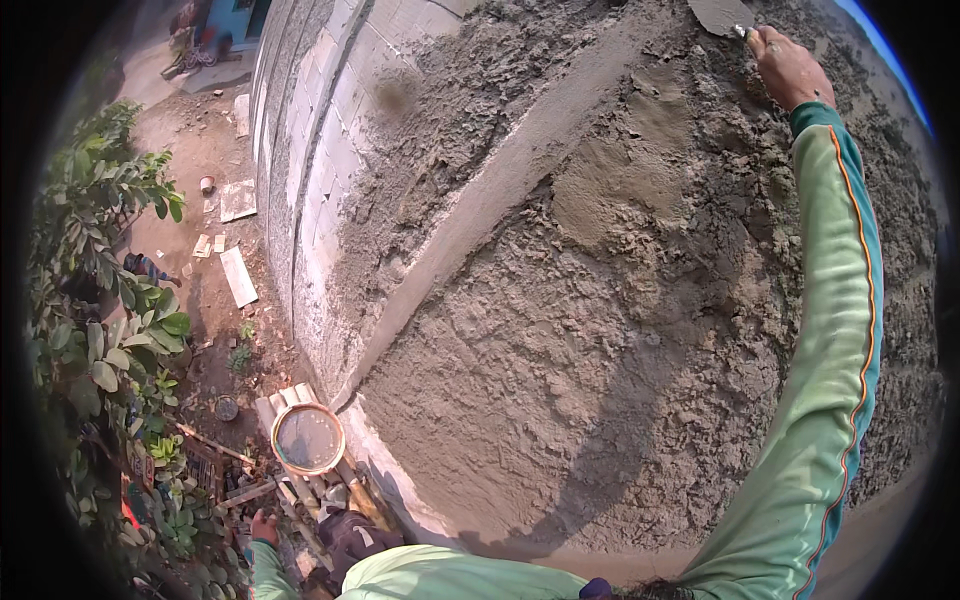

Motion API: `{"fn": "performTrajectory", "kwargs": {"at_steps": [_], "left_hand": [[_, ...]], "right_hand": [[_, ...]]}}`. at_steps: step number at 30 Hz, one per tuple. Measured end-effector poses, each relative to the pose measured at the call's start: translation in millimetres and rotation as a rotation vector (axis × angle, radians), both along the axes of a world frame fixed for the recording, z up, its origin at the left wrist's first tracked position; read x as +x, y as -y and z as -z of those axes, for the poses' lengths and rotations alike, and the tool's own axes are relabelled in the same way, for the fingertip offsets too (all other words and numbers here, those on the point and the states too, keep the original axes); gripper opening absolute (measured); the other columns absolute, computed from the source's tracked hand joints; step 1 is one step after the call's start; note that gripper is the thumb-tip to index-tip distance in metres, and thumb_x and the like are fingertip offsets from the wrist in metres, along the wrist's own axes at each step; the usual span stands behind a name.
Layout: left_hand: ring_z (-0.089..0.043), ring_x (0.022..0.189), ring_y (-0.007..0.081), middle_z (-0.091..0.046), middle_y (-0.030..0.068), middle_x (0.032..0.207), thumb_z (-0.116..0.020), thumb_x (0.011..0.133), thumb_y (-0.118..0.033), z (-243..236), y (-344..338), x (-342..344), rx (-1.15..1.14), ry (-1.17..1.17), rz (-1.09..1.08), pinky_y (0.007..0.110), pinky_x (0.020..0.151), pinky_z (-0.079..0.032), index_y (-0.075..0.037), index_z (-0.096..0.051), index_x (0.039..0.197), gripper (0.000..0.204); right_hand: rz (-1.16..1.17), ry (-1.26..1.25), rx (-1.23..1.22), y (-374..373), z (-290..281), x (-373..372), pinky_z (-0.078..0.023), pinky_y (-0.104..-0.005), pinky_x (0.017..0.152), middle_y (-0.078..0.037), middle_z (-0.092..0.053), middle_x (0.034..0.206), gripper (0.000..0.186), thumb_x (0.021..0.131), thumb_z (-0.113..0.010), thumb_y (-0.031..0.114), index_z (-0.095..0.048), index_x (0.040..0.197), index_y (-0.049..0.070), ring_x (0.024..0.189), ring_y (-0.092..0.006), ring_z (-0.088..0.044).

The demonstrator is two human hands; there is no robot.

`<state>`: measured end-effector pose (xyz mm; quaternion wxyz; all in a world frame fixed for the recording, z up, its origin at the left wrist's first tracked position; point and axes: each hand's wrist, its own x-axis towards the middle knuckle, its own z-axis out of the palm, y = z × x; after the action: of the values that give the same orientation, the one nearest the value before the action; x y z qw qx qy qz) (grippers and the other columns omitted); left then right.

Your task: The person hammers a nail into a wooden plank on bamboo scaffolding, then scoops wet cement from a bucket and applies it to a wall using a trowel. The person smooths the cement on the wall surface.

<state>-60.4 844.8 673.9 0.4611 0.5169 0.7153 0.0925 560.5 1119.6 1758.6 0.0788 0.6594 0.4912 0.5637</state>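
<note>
High at the right, my right hand [792, 68] is closed round the handle of a trowel [722, 14]. The trowel's grey blade lies close against the mortar-covered wall [560, 370]; whether it touches cannot be told. Across the wall runs a smooth, slanting mortar band [480, 215], with rough wet mortar on both sides. A flatter patch [620, 180] shows below the trowel. Low at the left, my left hand [264, 528] hangs beside my body, its fingers curled and nothing visible in them. Nearby stands a round orange-rimmed bucket [309, 438] holding grey, watery liquid.
Bamboo poles [362, 497] form a platform under the bucket and by my foot. Bare blockwork [335, 90] continues beyond the mortar. Far below lies dirt ground [215, 320] with boards [238, 277] and a small pail [207, 185]. Leafy branches [110, 330] fill the left side.
</note>
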Motion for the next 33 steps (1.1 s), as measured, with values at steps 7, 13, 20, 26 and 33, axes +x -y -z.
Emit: {"fn": "performTrajectory", "kwargs": {"at_steps": [7,13,20,26,33], "left_hand": [[-0.068,0.111,0.0407,-0.070,0.0222,0.122,-0.056,0.093,-0.041,-19.9,75.5,-10.0,-0.306,-0.374,0.963,0.052,0.099,-0.051,-0.015,-0.074,0.117,0.040],[-0.065,0.116,0.0426,-0.065,0.0309,0.128,-0.063,0.082,-0.019,14.7,30.5,42.5,-0.138,0.300,-0.279,0.045,0.101,-0.051,-0.013,-0.073,0.124,0.044],[-0.071,0.082,0.0342,-0.072,0.0227,0.087,-0.073,0.083,-0.026,-10.5,74.3,-27.0,-0.018,-0.168,0.540,0.044,0.073,-0.056,0.002,-0.073,0.113,0.041],[-0.072,0.089,0.0386,-0.074,0.0169,0.091,-0.070,0.078,-0.032,-7.4,77.5,14.7,0.023,-0.295,0.054,0.050,0.075,-0.057,-0.019,-0.079,0.106,0.032],[-0.071,0.106,0.0361,-0.074,0.0179,0.111,-0.070,0.075,-0.033,-16.6,121.3,-2.6,-0.142,-0.197,0.631,0.049,0.091,-0.055,-0.021,-0.075,0.119,0.045]], "right_hand": [[-0.063,-0.349,-0.080,15.3,128.7,-14.5,-0.051,-0.0554,0.093,-0.025,-0.070,0.117,0.045,0.108,-0.040,0.045,-0.057,0.130,0.010,0.110,-0.0476,-0.064],[0.138,-0.343,-0.202,24.2,175.9,-40.9,-0.052,-0.0589,0.085,-0.026,-0.072,0.106,0.037,0.108,-0.040,0.042,-0.055,0.121,0.010,0.100,-0.0484,-0.068],[0.139,-0.022,-0.383,35.6,203.2,-52.5,-0.058,-0.0536,0.066,-0.022,-0.070,0.085,0.023,0.105,-0.050,0.030,-0.049,0.120,0.013,0.082,-0.0421,-0.072],[0.043,0.214,-0.120,-16.5,78.2,-10.4,-0.056,-0.0570,0.068,-0.020,-0.073,0.094,0.033,0.110,-0.038,0.043,-0.051,0.131,0.021,0.083,-0.0446,-0.071],[0.052,-0.399,-0.215,-14.5,174.2,-29.4,-0.051,-0.0563,0.093,-0.026,-0.070,0.116,0.045,0.107,-0.041,0.047,-0.054,0.129,0.011,0.111,-0.0457,-0.065]]}}
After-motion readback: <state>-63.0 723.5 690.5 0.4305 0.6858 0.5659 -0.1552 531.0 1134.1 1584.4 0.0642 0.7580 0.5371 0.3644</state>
